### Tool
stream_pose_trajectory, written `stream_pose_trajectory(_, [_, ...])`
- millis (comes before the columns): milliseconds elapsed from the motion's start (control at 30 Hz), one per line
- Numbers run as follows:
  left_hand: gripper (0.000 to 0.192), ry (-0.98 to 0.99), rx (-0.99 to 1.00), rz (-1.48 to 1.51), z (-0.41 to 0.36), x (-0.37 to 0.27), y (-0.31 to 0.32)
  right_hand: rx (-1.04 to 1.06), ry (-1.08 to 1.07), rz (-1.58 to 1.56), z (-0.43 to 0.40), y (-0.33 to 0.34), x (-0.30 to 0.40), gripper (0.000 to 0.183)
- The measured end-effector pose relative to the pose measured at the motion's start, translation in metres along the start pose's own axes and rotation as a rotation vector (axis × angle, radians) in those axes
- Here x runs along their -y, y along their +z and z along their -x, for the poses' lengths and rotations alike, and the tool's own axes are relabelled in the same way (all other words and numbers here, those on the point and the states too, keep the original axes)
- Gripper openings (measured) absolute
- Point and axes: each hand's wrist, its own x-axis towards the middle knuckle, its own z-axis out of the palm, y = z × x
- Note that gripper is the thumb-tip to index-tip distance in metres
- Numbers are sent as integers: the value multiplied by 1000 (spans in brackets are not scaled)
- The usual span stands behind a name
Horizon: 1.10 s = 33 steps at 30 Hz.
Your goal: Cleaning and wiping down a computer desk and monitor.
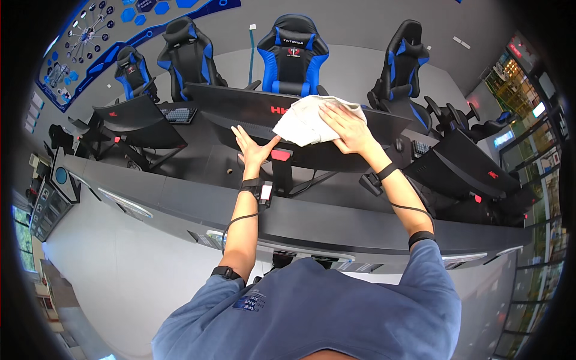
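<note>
Before me stands a black HKC monitor (225,101), its back facing me. A folded white cloth (299,121) lies against that back and covers part of the red lettering. My right hand (348,128) is flat on the cloth, pressing it to the upper right of the panel. With fingers and thumb spread, my left hand (253,150) rests against the lower back, left of the red-tipped stand (281,173). It holds nothing. The front of the screen is hidden from me.
A dark desk with a raised grey front ledge (315,220) runs across before me. Other monitors stand at left (139,123) and right (468,168). A keyboard (179,115) and a mouse (399,144) lie beyond. Black and blue gaming chairs (293,58) line the far side.
</note>
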Motion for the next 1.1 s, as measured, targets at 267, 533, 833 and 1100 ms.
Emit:
stream_pose_trajectory(267, [139,7,4,34,-1,2,0,544,247,-108,48,12,14,78])
stream_pose_trajectory(533, [138,2,9,29,3,-4,-2,-439,550,49,105,37,-7,75])
stream_pose_trajectory(833, [138,45,-9,43,-1,3,1,-1103,1147,-300,70,73,-4,75])
stream_pose_trajectory(1100, [135,89,7,36,-1,-2,2,-356,744,-48,27,122,69,72])
